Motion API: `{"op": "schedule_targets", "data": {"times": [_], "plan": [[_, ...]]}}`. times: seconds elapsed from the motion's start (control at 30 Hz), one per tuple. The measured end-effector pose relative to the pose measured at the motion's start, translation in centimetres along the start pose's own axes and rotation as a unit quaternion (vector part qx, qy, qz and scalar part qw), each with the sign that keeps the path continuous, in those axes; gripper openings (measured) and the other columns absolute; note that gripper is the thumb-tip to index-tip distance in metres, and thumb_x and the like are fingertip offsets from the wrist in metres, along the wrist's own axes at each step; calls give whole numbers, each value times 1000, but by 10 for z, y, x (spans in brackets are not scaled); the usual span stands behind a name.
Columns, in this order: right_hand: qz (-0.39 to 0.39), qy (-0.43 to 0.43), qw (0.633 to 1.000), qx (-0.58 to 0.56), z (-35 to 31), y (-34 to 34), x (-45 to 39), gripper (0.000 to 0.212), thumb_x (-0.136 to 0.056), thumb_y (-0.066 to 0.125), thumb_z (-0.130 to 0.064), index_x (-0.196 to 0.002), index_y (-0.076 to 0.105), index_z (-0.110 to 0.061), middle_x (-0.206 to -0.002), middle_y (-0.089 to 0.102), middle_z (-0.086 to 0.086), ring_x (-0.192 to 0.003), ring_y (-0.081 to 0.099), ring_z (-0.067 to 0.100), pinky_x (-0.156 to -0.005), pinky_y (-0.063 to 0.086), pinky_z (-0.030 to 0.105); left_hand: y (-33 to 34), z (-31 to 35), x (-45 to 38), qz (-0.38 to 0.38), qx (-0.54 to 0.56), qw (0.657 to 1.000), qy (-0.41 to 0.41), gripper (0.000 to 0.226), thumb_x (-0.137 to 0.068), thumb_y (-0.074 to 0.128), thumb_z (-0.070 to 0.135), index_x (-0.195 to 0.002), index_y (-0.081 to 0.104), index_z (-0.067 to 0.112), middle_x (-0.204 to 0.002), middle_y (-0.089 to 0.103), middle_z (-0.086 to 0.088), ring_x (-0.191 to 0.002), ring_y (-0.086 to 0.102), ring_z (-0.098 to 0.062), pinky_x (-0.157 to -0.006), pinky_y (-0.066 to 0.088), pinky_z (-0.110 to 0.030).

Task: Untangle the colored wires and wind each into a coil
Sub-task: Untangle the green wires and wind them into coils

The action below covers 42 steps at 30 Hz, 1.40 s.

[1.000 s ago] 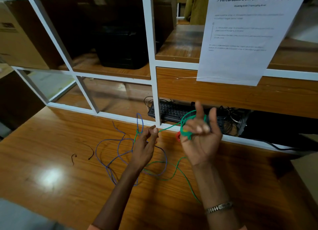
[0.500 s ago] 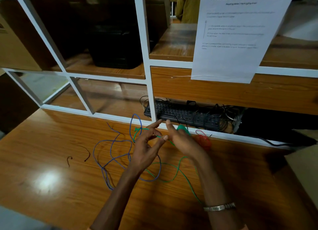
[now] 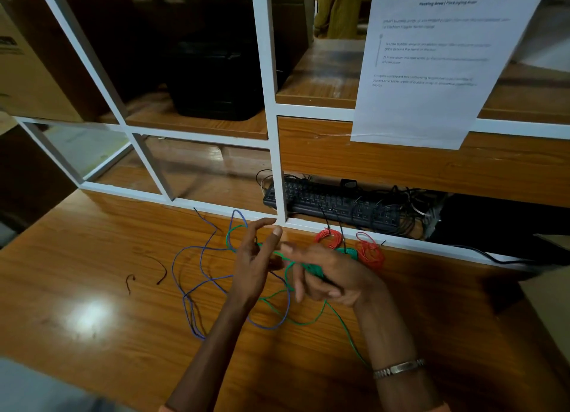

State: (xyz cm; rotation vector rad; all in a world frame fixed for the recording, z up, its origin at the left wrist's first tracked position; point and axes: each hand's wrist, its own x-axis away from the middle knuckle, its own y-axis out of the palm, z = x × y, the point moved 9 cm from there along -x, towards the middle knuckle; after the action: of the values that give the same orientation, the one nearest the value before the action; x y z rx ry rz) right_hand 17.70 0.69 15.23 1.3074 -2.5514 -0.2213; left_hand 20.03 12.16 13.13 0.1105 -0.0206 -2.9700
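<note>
A green wire [image 3: 303, 320] runs loose over the wooden table and up into both hands. Part of it is wound as a green coil around the fingers of my right hand [image 3: 333, 276], which holds it. My left hand [image 3: 254, 263] is raised just left of it, thumb and fingers pinching the green strand. A blue wire [image 3: 197, 283] lies in loose loops on the table to the left, crossing the green one under my hands. Behind my right hand lie two red wire coils [image 3: 329, 238], the right-hand red coil [image 3: 370, 252] being the larger.
Two short dark wire scraps [image 3: 162, 272] lie on the table [image 3: 92, 288] at the left. A white shelf frame [image 3: 279, 164] rises behind the wires. A black keyboard [image 3: 333, 205] with cables sits under the shelf. A printed sheet [image 3: 431, 66] hangs at upper right.
My right hand has come down from its raised position to just above the table, with the green coil on its fingers. My left hand stayed at the strand. The red coils are uncovered.
</note>
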Motion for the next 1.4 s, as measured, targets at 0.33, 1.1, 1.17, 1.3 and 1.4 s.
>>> {"op": "schedule_targets", "data": {"times": [0.33,1.1,1.17,1.3,1.4], "plan": [[22,-144,957,-251,-32,-53,23,49,-93,68,-32,-59,67,2,-26,32,-1,-25,13,14,-38,20,24,-60,-46,-18,148,-31,985,-80,16,-104,63,19,-100,56,6,-92,77,-21,-81,77,-38,-56,59,-32],[217,-69,930,-290,1,-59,3,41,-90,54,-23,-60,61,4,-27,31,0,-21,22,8,-39,9,24,24,-47,1,-39,147,969,-197,54,-94,60,61,-124,68,17,-124,69,5,-106,67,-15,-72,58,-35],[179,-36,944,-276,7,-50,-2,49,-94,53,-28,-59,66,3,-26,27,-1,-21,20,8,-36,11,23,19,-35,-5,-33,95,982,-160,40,-97,63,54,-113,66,17,-106,71,6,-92,64,-10,-64,51,-25],[38,-46,930,-362,4,-29,-12,58,-98,54,-41,-67,72,5,-26,31,-4,-22,23,6,-34,24,18,10,-28,-12,-13,5,994,-108,29,-105,59,35,-100,67,8,-83,72,9,-81,63,-7,-62,48,-21],[-84,-144,866,-472,-21,-22,-12,71,-103,47,-55,-82,72,8,-31,30,-3,-30,26,10,-43,28,22,17,-35,-8,-60,6,992,-111,20,-107,58,25,-98,66,10,-84,72,4,-83,64,-10,-63,50,-21]]}}
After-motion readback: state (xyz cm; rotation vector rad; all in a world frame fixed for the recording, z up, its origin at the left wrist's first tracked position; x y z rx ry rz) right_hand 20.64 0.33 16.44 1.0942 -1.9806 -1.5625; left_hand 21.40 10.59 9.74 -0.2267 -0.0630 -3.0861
